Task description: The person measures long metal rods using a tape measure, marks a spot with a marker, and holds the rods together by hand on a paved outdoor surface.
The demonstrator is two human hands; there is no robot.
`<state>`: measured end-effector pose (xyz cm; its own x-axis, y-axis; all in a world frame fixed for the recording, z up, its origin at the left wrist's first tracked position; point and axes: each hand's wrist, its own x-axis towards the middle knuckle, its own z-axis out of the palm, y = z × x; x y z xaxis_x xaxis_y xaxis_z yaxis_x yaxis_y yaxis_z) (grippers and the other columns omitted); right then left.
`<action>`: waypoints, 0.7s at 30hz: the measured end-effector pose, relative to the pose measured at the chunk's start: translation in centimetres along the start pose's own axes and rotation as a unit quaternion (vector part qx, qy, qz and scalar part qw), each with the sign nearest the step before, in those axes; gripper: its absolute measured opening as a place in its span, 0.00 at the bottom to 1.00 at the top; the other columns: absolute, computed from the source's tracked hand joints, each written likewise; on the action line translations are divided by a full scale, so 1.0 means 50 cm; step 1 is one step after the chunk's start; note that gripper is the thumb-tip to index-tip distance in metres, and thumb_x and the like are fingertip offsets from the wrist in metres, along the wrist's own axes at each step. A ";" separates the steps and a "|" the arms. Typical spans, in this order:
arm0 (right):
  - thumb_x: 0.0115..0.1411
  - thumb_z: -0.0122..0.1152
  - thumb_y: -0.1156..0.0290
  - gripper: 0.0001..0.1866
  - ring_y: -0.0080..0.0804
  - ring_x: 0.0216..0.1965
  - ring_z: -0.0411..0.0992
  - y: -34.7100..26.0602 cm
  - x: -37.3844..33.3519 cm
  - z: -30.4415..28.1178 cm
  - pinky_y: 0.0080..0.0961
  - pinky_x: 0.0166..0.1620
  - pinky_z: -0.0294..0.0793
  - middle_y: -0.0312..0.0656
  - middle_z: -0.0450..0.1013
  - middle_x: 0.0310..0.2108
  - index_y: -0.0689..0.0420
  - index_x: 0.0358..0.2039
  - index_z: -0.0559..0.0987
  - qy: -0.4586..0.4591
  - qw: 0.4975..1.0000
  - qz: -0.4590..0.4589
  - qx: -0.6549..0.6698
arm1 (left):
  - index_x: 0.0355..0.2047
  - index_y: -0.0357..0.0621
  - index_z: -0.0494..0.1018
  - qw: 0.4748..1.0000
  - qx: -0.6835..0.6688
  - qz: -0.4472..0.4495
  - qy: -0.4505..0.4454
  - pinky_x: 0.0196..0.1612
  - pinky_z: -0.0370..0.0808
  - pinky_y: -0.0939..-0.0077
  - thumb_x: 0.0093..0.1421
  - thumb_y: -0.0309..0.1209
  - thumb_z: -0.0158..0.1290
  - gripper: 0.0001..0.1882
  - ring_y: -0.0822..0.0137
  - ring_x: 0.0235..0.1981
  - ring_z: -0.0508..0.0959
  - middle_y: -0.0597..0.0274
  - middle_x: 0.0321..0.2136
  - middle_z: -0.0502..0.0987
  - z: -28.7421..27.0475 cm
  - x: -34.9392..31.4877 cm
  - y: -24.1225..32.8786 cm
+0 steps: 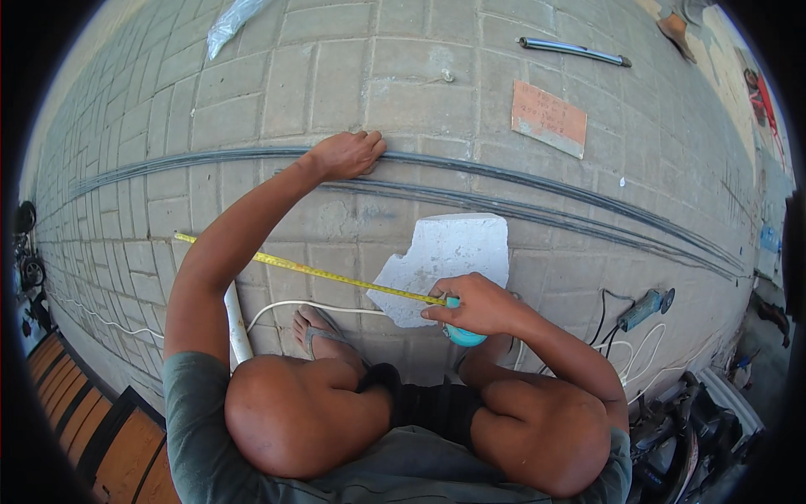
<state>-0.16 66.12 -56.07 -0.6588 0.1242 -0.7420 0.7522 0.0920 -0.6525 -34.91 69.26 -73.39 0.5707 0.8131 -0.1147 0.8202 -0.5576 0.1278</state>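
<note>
Long thin grey metal rods [537, 191] lie in two bundles across the paving in front of me. My left hand [348, 155] is closed over the far bundle, its fingers curled round the rods; how many it grips is hidden. Low on the right, my right hand [474, 304] holds a teal tape measure [467, 335]. Its yellow blade [327, 273] is drawn out to the left, passing under my left forearm, and its free end shows beyond that arm. Under the right hand's side of the blade lies a white, broken-edged slab [453, 252].
A corded angle grinder [642, 311] lies at right among white cables. Farther off are a reddish board with handwriting [550, 118], a metal tube [575, 51] and a clear plastic bag [232, 25]. A white pipe [237, 323] is beside my left knee. Another person's foot [676, 34] shows far right.
</note>
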 end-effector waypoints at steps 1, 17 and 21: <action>0.61 0.70 0.53 0.26 0.56 0.40 0.81 0.002 0.000 0.006 0.42 0.47 0.78 0.60 0.82 0.37 0.64 0.47 0.85 -0.001 1.000 0.012 0.015 | 0.37 0.40 0.69 1.000 0.020 0.009 0.019 0.31 0.80 0.63 0.66 0.36 0.54 0.11 0.57 0.32 0.81 0.53 0.34 0.71 0.004 -0.002 0.000; 0.61 0.75 0.60 0.20 0.36 0.32 0.82 0.201 -0.116 -0.078 0.34 0.40 0.78 0.47 0.83 0.28 0.60 0.47 0.84 0.179 0.983 0.013 0.040 | 0.40 0.41 0.68 1.000 0.004 0.006 0.019 0.32 0.80 0.60 0.67 0.35 0.51 0.10 0.55 0.32 0.81 0.53 0.33 0.72 0.001 -0.019 -0.004; 0.59 0.74 0.58 0.20 0.44 0.34 0.82 0.337 -0.166 -0.092 0.38 0.41 0.78 0.49 0.83 0.30 0.58 0.46 0.84 0.318 0.940 0.116 -0.046 | 0.42 0.38 0.68 0.999 0.007 0.006 -0.052 0.37 0.84 0.61 0.73 0.33 0.47 0.10 0.53 0.36 0.85 0.51 0.36 0.74 -0.025 0.007 0.003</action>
<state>18.03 71.20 -60.21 -0.3590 0.7141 -0.6010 0.8915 0.0717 -0.4472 -34.63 69.65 -72.18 0.5807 0.7853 -0.2149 0.8135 -0.5700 0.1153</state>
